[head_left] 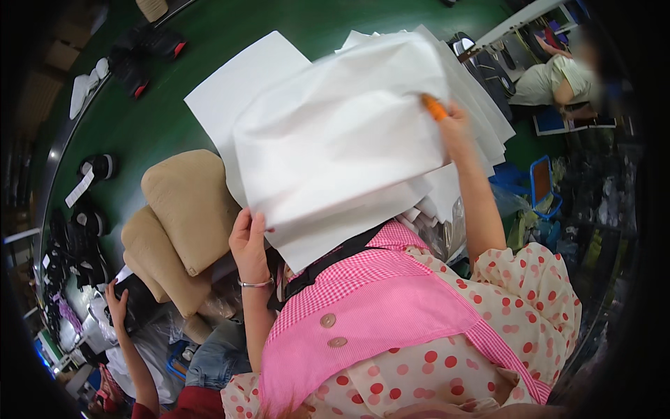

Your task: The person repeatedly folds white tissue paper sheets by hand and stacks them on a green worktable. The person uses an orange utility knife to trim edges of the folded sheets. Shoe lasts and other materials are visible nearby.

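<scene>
A large sheet of white paper (342, 133), slightly smeared by motion, is lifted and bowed in front of me. My left hand (250, 241), a bracelet at its wrist, pinches the sheet's near left corner between thumb and fingers. At the sheet's right edge is my right hand (457, 129), blurred, its fingers closed on the paper. Orange finger covers (433, 107) sit on its fingertips. Beneath and beyond the raised sheet lies a fanned stack of white paper sheets (481, 105).
Tan padded-looking bundles (188, 202) lie to my left on the green table (230, 35). Black shoes (80, 237) line the far left; more shoes (488, 73) stand at the upper right. A co-worker's hand (117, 304) reaches in at lower left. Another person (558, 80) sits at upper right.
</scene>
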A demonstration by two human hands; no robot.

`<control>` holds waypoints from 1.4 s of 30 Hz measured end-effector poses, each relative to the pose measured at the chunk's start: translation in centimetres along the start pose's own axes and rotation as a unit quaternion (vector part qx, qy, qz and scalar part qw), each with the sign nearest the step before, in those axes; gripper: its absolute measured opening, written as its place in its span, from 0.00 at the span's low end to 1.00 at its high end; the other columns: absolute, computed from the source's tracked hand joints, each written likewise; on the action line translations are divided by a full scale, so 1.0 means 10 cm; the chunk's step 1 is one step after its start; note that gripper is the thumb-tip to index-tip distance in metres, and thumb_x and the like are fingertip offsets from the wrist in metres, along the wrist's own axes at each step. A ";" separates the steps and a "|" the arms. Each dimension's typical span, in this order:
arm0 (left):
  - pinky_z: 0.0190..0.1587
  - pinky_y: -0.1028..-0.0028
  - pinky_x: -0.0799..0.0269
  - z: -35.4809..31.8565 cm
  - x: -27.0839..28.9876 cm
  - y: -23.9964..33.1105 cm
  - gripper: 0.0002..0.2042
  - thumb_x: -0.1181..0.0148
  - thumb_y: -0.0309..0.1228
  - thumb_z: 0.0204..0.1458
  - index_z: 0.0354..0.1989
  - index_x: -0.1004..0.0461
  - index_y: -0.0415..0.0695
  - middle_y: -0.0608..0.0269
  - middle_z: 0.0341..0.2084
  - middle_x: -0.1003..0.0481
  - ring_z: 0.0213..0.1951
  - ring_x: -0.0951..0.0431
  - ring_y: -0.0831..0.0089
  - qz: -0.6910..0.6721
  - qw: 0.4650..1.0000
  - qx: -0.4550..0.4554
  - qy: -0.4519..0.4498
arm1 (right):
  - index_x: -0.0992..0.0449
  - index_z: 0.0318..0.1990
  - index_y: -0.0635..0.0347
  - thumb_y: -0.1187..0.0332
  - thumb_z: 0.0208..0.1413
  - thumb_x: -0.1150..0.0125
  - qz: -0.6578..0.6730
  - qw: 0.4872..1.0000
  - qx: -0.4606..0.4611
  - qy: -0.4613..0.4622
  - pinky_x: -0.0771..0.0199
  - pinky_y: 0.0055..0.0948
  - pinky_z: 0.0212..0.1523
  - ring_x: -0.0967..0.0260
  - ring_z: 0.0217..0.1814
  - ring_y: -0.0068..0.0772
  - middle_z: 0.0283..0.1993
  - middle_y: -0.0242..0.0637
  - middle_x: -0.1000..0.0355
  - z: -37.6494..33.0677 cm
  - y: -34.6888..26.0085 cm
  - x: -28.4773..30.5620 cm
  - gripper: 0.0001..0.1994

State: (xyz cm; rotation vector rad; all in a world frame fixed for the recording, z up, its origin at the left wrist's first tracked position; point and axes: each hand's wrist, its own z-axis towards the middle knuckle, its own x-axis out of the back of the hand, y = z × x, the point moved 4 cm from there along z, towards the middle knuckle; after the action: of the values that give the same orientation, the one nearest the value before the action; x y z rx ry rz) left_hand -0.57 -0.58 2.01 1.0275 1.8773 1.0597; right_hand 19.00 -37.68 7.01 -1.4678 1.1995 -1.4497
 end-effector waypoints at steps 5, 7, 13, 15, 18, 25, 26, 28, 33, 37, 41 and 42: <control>0.54 0.72 0.36 0.03 -0.19 0.14 0.21 0.39 0.30 0.50 0.55 0.29 0.45 0.59 0.48 0.28 0.49 0.29 0.68 0.248 0.938 -0.104 -0.220 | 0.23 0.41 0.64 0.65 0.55 0.39 0.050 0.985 -0.011 0.165 0.32 0.19 0.33 0.31 0.33 0.18 0.35 0.30 0.26 -0.15 0.24 0.82 0.12; 0.59 0.67 0.40 -0.03 -0.25 0.17 0.26 0.36 0.37 0.47 0.56 0.31 0.44 0.54 0.50 0.30 0.55 0.32 0.59 0.308 0.897 -0.104 -0.298 | 0.24 0.43 0.64 0.63 0.56 0.39 0.067 0.972 -0.028 0.222 0.32 0.20 0.35 0.31 0.35 0.19 0.37 0.32 0.26 -0.26 0.56 1.01 0.13; 0.55 0.72 0.35 -0.13 -0.33 0.10 0.27 0.37 0.43 0.50 0.56 0.31 0.44 0.53 0.49 0.28 0.51 0.29 0.62 0.360 0.851 0.015 -0.381 | 0.26 0.43 0.64 0.61 0.55 0.37 0.115 0.925 -0.138 0.334 0.31 0.25 0.37 0.31 0.37 0.23 0.38 0.32 0.26 -0.70 1.41 1.14 0.15; 0.50 0.74 0.32 -0.14 -0.33 0.13 0.21 0.38 0.38 0.51 0.53 0.28 0.43 0.57 0.45 0.25 0.45 0.26 0.69 0.359 0.853 0.011 -0.379 | 0.26 0.43 0.63 0.61 0.53 0.35 0.136 0.913 -0.163 0.347 0.31 0.25 0.38 0.31 0.37 0.24 0.38 0.32 0.27 -0.75 1.52 1.17 0.16; 0.42 0.77 0.29 -0.19 -0.26 0.17 0.15 0.39 0.34 0.52 0.46 0.24 0.40 0.60 0.36 0.22 0.37 0.24 0.75 0.351 0.871 0.014 -0.343 | 0.26 0.42 0.63 0.61 0.52 0.33 0.129 0.903 -0.178 0.369 0.30 0.26 0.37 0.30 0.36 0.25 0.37 0.32 0.27 -0.76 1.74 1.27 0.16; 0.36 0.77 0.29 -0.19 -0.11 0.10 0.10 0.40 0.33 0.52 0.34 0.22 0.37 0.56 0.27 0.21 0.30 0.22 0.73 0.334 0.921 -0.013 -0.199 | 0.28 0.44 0.64 0.62 0.51 0.33 0.141 0.903 -0.163 0.372 0.28 0.28 0.38 0.29 0.37 0.29 0.39 0.35 0.27 -0.64 2.08 1.68 0.18; 0.36 0.78 0.30 -0.19 -0.01 0.07 0.09 0.41 0.31 0.53 0.33 0.23 0.35 0.60 0.27 0.21 0.31 0.24 0.78 0.310 0.937 -0.088 -0.138 | 0.27 0.45 0.64 0.62 0.51 0.33 0.141 0.903 -0.165 0.371 0.29 0.27 0.38 0.29 0.37 0.28 0.39 0.35 0.26 -0.63 2.09 1.70 0.18; 0.36 0.79 0.31 -0.14 0.18 0.00 0.10 0.41 0.31 0.55 0.35 0.23 0.34 0.67 0.27 0.23 0.31 0.27 0.83 0.199 0.979 -0.045 -0.018 | 0.27 0.45 0.64 0.63 0.51 0.34 0.136 0.898 -0.175 0.379 0.29 0.26 0.39 0.29 0.37 0.28 0.39 0.34 0.26 -0.63 2.07 1.78 0.17; 0.36 0.83 0.35 -0.33 0.51 0.20 0.11 0.45 0.31 0.59 0.39 0.24 0.34 0.72 0.31 0.26 0.32 0.31 0.85 -0.004 0.986 -0.067 0.150 | 0.27 0.45 0.64 0.65 0.53 0.36 0.137 0.921 -0.178 0.318 0.29 0.26 0.39 0.29 0.38 0.27 0.39 0.34 0.26 -0.55 1.96 1.46 0.15; 0.38 0.83 0.32 -0.25 0.44 0.32 0.11 0.45 0.31 0.59 0.41 0.24 0.35 0.70 0.32 0.24 0.34 0.28 0.85 0.008 0.987 -0.099 0.125 | 0.27 0.47 0.63 0.69 0.55 0.40 0.115 0.945 -0.182 0.246 0.29 0.26 0.42 0.29 0.40 0.26 0.43 0.33 0.27 -0.79 2.10 1.40 0.14; 0.37 0.83 0.32 -0.28 0.46 0.40 0.12 0.46 0.32 0.60 0.42 0.24 0.34 0.68 0.32 0.25 0.34 0.28 0.84 0.011 0.966 -0.146 0.215 | 0.26 0.47 0.64 0.69 0.55 0.42 -0.032 0.962 -0.197 0.185 0.31 0.24 0.38 0.30 0.38 0.22 0.39 0.31 0.26 -0.84 2.00 1.47 0.13; 0.36 0.83 0.33 -0.34 0.46 0.49 0.12 0.47 0.32 0.60 0.40 0.25 0.33 0.70 0.31 0.26 0.33 0.30 0.85 0.010 0.957 -0.163 0.239 | 0.26 0.47 0.65 0.69 0.55 0.42 -0.065 0.965 -0.193 0.163 0.32 0.23 0.38 0.31 0.37 0.22 0.39 0.30 0.26 -0.76 1.95 1.43 0.13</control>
State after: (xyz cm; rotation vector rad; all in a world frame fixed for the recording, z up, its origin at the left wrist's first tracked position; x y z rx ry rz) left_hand -4.06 4.09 6.74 0.6352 1.9619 1.6796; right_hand 8.13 -56.10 -6.49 -1.6280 1.6932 -1.6591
